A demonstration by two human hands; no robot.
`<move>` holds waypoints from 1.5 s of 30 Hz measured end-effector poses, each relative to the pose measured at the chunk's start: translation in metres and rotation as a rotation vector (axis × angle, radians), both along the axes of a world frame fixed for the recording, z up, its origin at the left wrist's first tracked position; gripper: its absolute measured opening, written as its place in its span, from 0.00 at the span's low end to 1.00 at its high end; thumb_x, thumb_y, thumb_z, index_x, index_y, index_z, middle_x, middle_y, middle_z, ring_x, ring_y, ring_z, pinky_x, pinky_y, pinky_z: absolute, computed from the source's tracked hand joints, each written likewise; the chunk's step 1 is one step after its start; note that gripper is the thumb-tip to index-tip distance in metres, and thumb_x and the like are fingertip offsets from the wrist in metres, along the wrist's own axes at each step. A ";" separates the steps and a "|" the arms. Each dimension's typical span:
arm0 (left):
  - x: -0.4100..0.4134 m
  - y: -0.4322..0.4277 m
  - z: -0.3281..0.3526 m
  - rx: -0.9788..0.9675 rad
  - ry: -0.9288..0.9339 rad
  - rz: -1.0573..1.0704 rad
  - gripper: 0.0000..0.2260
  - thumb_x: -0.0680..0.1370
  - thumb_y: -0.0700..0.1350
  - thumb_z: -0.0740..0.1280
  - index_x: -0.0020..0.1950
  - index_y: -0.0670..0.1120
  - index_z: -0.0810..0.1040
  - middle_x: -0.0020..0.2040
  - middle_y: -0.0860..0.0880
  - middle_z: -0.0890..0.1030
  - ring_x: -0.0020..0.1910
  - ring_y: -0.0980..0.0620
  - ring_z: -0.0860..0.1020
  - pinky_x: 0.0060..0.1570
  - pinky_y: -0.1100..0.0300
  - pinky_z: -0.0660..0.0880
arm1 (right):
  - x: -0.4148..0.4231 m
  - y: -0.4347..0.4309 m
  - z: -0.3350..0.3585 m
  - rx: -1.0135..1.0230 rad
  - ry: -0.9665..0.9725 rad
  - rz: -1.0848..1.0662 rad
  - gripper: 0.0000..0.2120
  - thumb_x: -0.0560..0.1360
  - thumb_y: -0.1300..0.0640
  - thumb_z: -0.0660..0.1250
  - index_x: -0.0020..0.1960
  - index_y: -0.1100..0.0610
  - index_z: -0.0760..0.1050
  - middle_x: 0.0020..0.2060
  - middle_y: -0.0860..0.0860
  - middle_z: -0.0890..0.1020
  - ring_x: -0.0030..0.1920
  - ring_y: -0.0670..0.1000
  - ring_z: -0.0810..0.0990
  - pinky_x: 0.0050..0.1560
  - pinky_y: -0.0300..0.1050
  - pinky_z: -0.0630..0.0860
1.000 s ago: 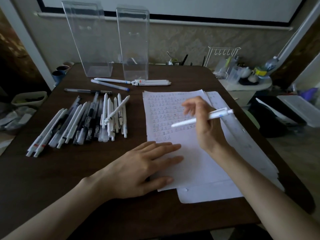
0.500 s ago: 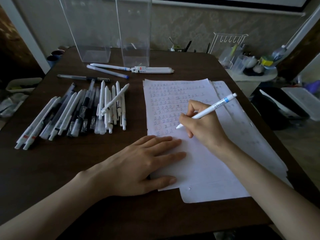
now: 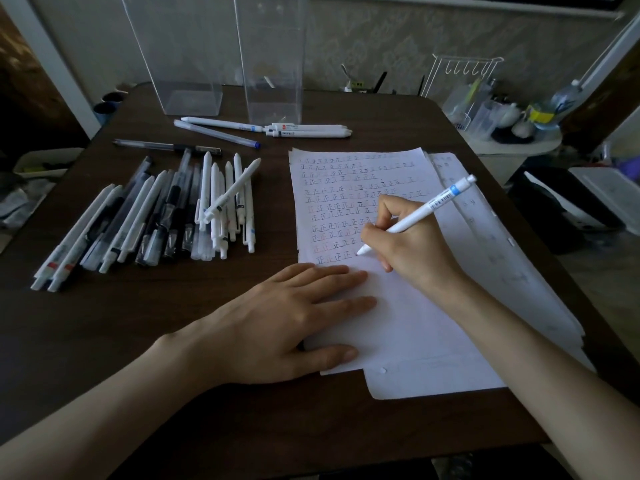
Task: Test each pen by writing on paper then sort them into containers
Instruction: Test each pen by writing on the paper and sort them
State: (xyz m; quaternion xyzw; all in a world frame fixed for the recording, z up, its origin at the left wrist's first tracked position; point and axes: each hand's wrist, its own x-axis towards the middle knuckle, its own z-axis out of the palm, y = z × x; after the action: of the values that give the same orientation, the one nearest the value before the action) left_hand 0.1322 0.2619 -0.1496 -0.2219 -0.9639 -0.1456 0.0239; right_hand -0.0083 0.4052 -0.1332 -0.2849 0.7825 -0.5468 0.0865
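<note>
Head view: the right hand (image 3: pixel 412 244) pinches a white pen (image 3: pixel 420 213), fingers clamped round its lower barrel, tip touching the top sheet (image 3: pixel 398 317) at the end of the lowest written row.
Left hand: the left hand (image 3: pixel 294 317) lies flat with fingers spread and nothing gripped, pressing the sheet's near left corner.
Pens to sort: a crowded row of pens (image 3: pixel 156 216) lies well left of the left fingertips; a few loose pens (image 3: pixel 266 129) rest beyond the writing fingers, just before two clear containers (image 3: pixel 221 57) (both look almost empty).
Risk: if the left palm lifts, the sheet could slide under the stroke and smear the mark; a sweep of the left wrist outward could roll the row.
Edges: the stacked paper (image 3: pixel 502 271) runs close to the table (image 3: pixel 173 393) edge right of the right wrist.
Open room: blank sheet lies below the pen tip, and bare wood between left fingers and the row.
</note>
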 end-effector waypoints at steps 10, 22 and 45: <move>-0.002 0.001 -0.001 0.014 0.005 -0.002 0.25 0.79 0.62 0.53 0.74 0.54 0.61 0.76 0.51 0.59 0.75 0.54 0.55 0.71 0.52 0.58 | -0.002 0.002 -0.002 -0.004 0.010 0.003 0.16 0.71 0.68 0.64 0.31 0.58 0.61 0.17 0.51 0.67 0.18 0.43 0.69 0.32 0.57 0.75; -0.002 0.000 -0.002 0.008 0.010 -0.004 0.26 0.79 0.62 0.53 0.74 0.54 0.61 0.76 0.51 0.58 0.75 0.55 0.54 0.71 0.53 0.56 | -0.005 0.003 -0.007 -0.007 0.007 0.034 0.18 0.71 0.70 0.64 0.30 0.57 0.59 0.17 0.45 0.64 0.19 0.41 0.69 0.25 0.37 0.64; -0.003 -0.007 0.004 0.362 0.149 0.221 0.25 0.74 0.58 0.62 0.66 0.47 0.74 0.55 0.53 0.79 0.55 0.57 0.75 0.53 0.61 0.73 | -0.001 0.004 -0.003 0.112 0.109 0.242 0.21 0.76 0.61 0.65 0.67 0.46 0.71 0.51 0.40 0.77 0.53 0.40 0.73 0.52 0.33 0.69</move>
State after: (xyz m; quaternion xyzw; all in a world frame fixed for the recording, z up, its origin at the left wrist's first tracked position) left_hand 0.1288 0.2550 -0.1459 -0.1171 -0.9360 -0.2961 0.1501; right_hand -0.0093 0.4094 -0.1364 -0.4012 0.7753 -0.4716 0.1248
